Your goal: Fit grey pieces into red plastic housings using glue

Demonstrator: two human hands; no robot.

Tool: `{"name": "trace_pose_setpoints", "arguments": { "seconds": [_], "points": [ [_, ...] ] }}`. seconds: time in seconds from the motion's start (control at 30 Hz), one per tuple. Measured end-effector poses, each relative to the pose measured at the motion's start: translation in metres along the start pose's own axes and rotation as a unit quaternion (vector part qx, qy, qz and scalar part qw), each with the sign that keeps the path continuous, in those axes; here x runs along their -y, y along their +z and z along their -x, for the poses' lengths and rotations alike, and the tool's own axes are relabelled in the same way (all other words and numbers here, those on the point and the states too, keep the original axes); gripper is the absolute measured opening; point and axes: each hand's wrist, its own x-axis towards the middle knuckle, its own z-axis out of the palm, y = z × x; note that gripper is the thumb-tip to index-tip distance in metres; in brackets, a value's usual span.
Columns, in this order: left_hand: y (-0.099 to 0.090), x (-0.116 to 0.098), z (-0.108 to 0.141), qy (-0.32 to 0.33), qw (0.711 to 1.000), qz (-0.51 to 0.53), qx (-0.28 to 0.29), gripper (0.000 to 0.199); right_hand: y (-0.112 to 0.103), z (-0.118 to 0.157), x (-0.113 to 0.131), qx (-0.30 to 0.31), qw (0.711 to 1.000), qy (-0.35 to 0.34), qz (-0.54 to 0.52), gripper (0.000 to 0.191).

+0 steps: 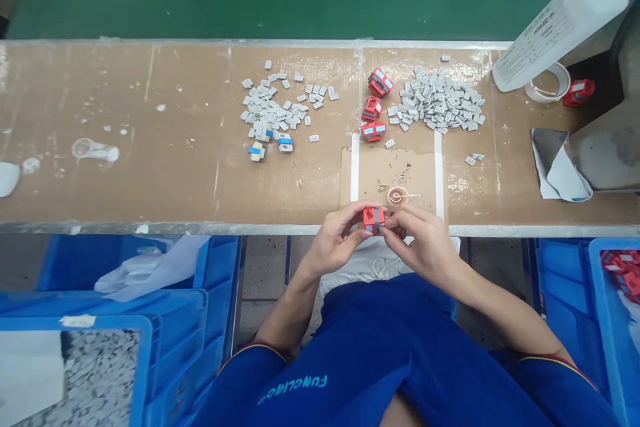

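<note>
From where I stand, the left hand and right hand are both nearly closed, pinching a small red block between them, just above the desk's near edge (a small dish sits just beyond). Gray tiles lie heaped toward the far edge.

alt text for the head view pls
A person's left hand and right hand hold a small red block at the front edge of a brown workbench, near a small round dish. Piles of grey tiles and more red blocks lie beyond, with blue bins below.
</note>
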Motion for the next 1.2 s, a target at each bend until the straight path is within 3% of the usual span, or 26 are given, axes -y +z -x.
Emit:
{"name": "trace_pose_setpoints", "arguments": {
  "seconds": [0.2,0.43,0.67,1.0,1.2],
  "points": [
    [-0.004,-0.006,0.004,0.037,0.999,0.028,0.011,0.043,-0.004,0.002,0.013,-0.005,1.0,-0.025,-0.007,0.007],
    [-0.005,-0.012,-0.001,0.09,0.994,-0.051,0.023,0.04,0.0,0.002,0.013,-0.026,0.999,-0.039,0.011,0.016],
    [-0.008,-0.005,0.007,0.076,0.995,-0.068,0.007,0.038,0.005,-0.002,0.006,0.0,0.998,-0.011,-0.066,0.018],
    [-0.011,-0.001,0.008,0.082,0.994,-0.07,-0.011,0.038,0.013,0.0,0.008,-0.033,0.998,-0.053,0.005,0.017],
    [-0.004,0.0,0.021,0.094,0.994,-0.06,-0.002,0.04,0.019,0.013,0.009,-0.038,0.998,-0.054,-0.02,0.02]
  ]
}}
